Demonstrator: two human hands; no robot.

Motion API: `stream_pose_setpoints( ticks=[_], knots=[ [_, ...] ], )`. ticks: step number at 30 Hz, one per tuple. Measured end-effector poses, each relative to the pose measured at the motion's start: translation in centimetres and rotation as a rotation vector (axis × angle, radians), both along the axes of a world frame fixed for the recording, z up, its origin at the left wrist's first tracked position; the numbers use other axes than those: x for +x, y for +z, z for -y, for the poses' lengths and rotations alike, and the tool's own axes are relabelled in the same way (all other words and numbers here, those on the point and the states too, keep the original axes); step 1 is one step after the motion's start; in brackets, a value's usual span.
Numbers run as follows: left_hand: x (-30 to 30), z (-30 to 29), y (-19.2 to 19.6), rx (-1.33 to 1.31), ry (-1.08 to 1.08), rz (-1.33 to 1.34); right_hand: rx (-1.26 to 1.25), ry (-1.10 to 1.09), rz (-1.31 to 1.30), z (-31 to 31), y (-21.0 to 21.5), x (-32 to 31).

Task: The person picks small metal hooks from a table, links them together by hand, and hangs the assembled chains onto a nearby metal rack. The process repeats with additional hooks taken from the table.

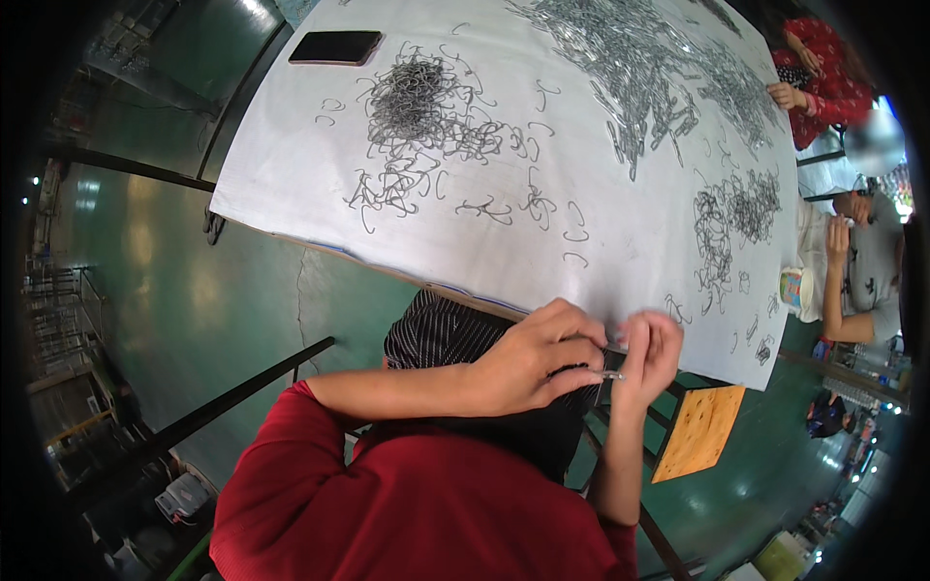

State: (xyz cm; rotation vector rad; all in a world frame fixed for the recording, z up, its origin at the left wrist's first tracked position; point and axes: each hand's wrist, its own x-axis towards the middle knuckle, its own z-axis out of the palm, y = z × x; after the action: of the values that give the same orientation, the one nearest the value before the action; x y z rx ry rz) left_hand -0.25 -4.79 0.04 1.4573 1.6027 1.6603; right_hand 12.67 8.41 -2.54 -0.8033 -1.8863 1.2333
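Observation:
Just off the table's near edge, both my hands meet over my lap. My left hand (544,360) is closed, pinching one end of a small shiny metal piece (610,375) between thumb and fingers; its exact kind is too small to tell. The other end of the piece reaches my right hand (651,353), whose fingers are curled in and slightly blurred; what they hold is hidden. Ahead on the white-covered table (446,247) lies a tangled heap of bent wire hooks (412,102), with loose hooks trailing toward me.
A large pile of narrow metal strips (635,82) covers the far middle. More wire hooks (741,208) lie at the right. A phone (335,47) rests far left. Two people (823,82) sit along the right side, near a white tub (796,293). A wooden stool (699,433) stands at my right.

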Motion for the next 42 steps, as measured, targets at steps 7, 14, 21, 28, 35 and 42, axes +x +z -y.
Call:
stream_pose_setpoints(
  ticks=[7,14,21,28,35,42],
  knots=[
    [0.1,0.3,-2.5,0.0,0.004,-0.027,0.52,0.689,0.419,-6.9,-0.3,-22.2],
    [0.2,0.3,-3.4,-0.02,0.01,-0.011,0.656,1.065,0.917,-7.0,-1.2,-32.4],
    [0.1,0.0,-3.7,-0.021,0.005,-0.035,0.957,0.973,0.821,-7.2,-3.3,-30.4],
    [0.9,-0.2,-3.8,0.005,0.014,-0.052,0.801,0.929,0.678,-7.2,-2.6,-29.3],
    [1.5,0.1,-3.4,0.0,0.051,-0.074,1.063,0.955,0.842,-7.7,-3.4,-30.2],
    [1.6,0.3,-3.5,0.002,0.041,-0.07,0.563,0.745,0.761,-7.9,-1.8,-25.4]
  ],
)
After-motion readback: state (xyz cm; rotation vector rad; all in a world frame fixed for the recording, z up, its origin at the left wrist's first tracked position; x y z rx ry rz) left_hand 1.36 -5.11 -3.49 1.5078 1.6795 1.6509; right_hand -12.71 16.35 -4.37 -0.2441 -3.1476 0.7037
